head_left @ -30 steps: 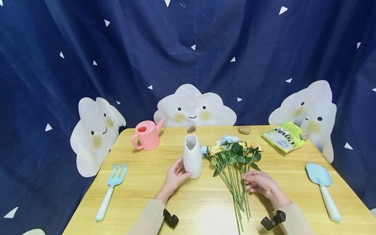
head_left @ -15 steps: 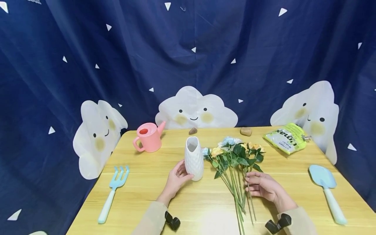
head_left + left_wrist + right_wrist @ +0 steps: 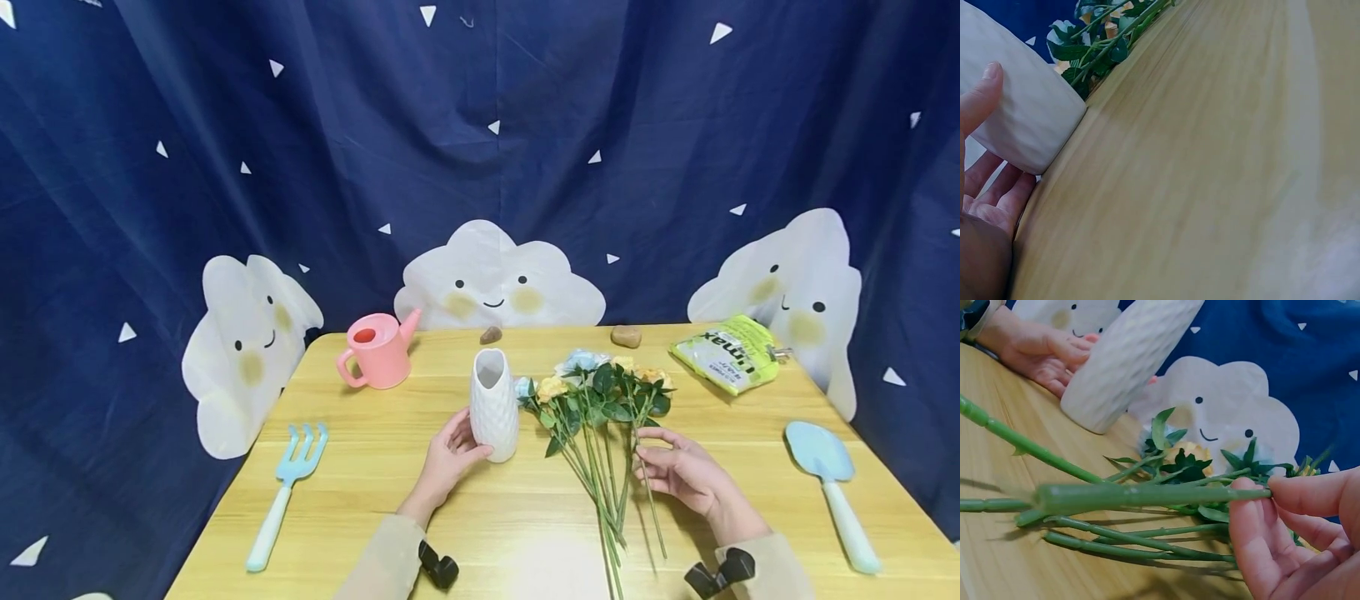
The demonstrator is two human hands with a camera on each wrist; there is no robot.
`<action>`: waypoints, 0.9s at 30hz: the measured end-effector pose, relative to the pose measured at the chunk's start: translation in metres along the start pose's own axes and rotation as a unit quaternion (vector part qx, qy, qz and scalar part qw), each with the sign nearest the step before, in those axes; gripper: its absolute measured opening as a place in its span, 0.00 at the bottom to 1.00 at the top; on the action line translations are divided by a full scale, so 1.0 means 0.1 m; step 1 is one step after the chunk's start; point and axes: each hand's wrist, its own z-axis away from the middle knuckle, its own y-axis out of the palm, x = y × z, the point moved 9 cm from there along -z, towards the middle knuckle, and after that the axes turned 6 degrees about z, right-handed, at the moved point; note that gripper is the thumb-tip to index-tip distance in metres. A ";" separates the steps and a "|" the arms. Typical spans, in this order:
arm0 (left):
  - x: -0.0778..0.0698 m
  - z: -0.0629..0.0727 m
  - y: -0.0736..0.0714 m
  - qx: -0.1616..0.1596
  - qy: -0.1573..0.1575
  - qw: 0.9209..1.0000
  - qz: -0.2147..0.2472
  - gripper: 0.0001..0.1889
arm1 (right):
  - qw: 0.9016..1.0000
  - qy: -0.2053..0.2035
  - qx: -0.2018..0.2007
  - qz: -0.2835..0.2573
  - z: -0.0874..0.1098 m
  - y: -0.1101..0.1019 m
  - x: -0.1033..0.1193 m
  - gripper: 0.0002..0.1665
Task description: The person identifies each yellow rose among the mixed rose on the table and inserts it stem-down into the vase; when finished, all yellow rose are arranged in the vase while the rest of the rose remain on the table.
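One navy curtain [image 3: 450, 150] hangs behind the wooden table [image 3: 375, 508] I look down on. Largest on it is the bunch of flowers [image 3: 592, 408], blooms towards twelve o'clock, stems towards six. At three o'clock I see a blue trowel [image 3: 830, 487], at nine a blue fork [image 3: 287, 490], at one a lime-green bag [image 3: 727, 354]. The white vase [image 3: 495, 417] stands upright just beside the blooms, at their nine o'clock; a pink watering can [image 3: 382, 358] is at eleven. The left hand [image 3: 442, 467] grasps the vase low down from its eight o'clock, thumb across the near side. The right hand [image 3: 686, 479], at the bunch's four o'clock, pinches one stem [image 3: 651, 500] between thumb and forefinger; its bare end points to five o'clock, below the fingertips. I cannot tell whether other stems touch those fingers. Smallest, two stones [image 3: 626, 336] lie around twelve.
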 end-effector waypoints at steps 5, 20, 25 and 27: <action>0.01 0.01 0.01 0.002 -0.003 1.000 0.003 0.37 | 0.998 -0.039 0.028 -0.035 0.06 0.04 0.13 0.22; 0.01 0.00 -0.01 -0.001 -0.003 1.000 0.003 0.37 | 0.995 -0.084 0.026 0.042 0.00 0.34 0.58 0.17; 0.01 0.00 0.00 0.004 0.004 1.000 0.002 0.37 | 0.996 -0.086 0.004 0.035 -0.11 0.45 0.73 0.17; 0.01 -0.01 0.00 0.006 0.009 1.000 -0.002 0.37 | 0.996 -0.085 0.015 0.016 -0.14 0.53 0.77 0.17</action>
